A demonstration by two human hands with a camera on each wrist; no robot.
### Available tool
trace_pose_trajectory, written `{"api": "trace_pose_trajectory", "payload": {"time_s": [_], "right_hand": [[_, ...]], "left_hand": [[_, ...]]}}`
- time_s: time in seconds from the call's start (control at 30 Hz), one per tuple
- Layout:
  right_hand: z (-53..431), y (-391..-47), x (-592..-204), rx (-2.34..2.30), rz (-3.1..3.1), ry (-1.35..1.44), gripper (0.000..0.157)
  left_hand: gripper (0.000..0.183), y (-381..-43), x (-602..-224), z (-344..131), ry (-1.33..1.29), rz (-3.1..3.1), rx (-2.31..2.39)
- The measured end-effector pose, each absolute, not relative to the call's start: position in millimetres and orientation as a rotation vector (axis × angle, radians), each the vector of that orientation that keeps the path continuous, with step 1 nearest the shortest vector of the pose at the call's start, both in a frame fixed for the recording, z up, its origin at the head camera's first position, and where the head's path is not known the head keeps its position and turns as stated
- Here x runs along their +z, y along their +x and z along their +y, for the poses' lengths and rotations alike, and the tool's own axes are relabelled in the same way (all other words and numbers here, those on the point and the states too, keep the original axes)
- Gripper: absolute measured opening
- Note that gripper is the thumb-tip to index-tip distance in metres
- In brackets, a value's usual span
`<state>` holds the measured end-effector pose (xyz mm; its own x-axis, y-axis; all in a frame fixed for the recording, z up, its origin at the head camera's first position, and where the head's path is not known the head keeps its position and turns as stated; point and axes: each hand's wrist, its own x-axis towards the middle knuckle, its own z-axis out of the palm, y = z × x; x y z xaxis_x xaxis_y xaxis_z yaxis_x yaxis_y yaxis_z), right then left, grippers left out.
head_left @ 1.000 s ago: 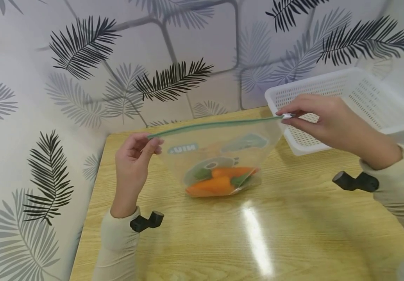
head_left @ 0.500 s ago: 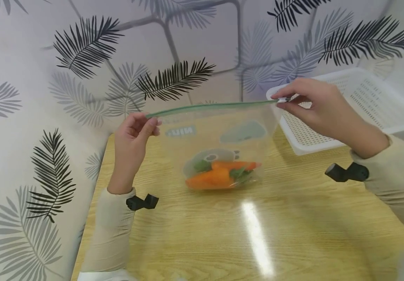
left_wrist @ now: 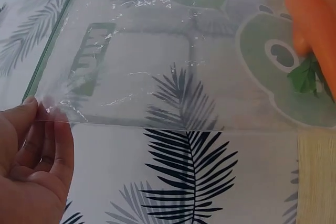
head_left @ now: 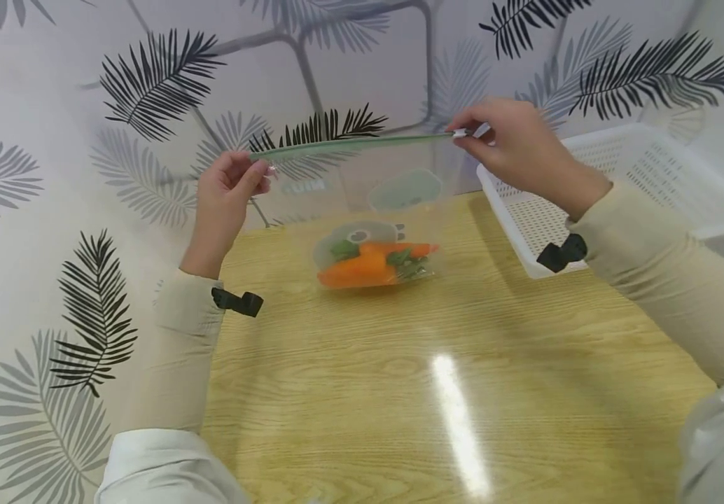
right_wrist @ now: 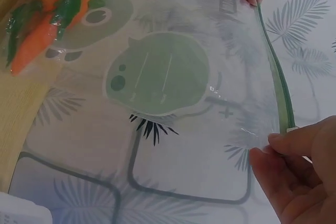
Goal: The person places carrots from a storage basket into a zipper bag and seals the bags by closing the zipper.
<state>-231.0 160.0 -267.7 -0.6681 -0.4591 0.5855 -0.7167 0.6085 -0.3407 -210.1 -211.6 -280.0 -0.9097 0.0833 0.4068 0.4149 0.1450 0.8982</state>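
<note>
A clear zip bag (head_left: pixel 349 189) with a green top strip and printed green shapes hangs upright between both hands. Orange carrots (head_left: pixel 362 267) with green leafy tops lie at its bottom. My left hand (head_left: pixel 226 199) pinches the bag's top left corner between thumb and fingers, as the left wrist view also shows. At the other end of the strip, my right hand (head_left: pixel 516 147) pinches the white zip slider (head_left: pixel 459 133) at the top right corner. In the right wrist view, thumb and forefinger meet at that corner, hiding most of the slider.
A white perforated plastic basket (head_left: pixel 683 189) stands at the back right, partly behind the right forearm. The wooden table (head_left: pixel 362 392) stretches below the bag, with a patterned wall covering (head_left: pixel 362 70) behind and to the left.
Both hands have risen and moved away from me with the bag, its carrots lifting too. The right hand has also shifted left, still pinching the slider. The basket has not moved.
</note>
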Motion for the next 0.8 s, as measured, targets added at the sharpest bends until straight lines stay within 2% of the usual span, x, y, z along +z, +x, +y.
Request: {"api": "trace_pose_trajectory", "payload": {"time_s": [0.37, 0.57, 0.7, 0.8], "right_hand": [[134, -289, -272, 0.839, -2.527, 0.839, 0.019], [128, -317, -275, 0.856, -2.391, 0.770, 0.018], [123, -324, -290, 0.944, -2.298, 0.757, 0.013], [124, -317, -305, 0.942, -2.329, 0.804, 0.014]], "left_hand": [[0.021, -263, -275, -214, -0.263, -2.267, -1.686], [0.020, -285, -276, -206, -0.268, -2.157, -1.662], [0.019, -286, -290, -195, -0.321, -2.041, -1.587], [0.020, -270, -308, -189, -0.349, -2.073, -1.487]]}}
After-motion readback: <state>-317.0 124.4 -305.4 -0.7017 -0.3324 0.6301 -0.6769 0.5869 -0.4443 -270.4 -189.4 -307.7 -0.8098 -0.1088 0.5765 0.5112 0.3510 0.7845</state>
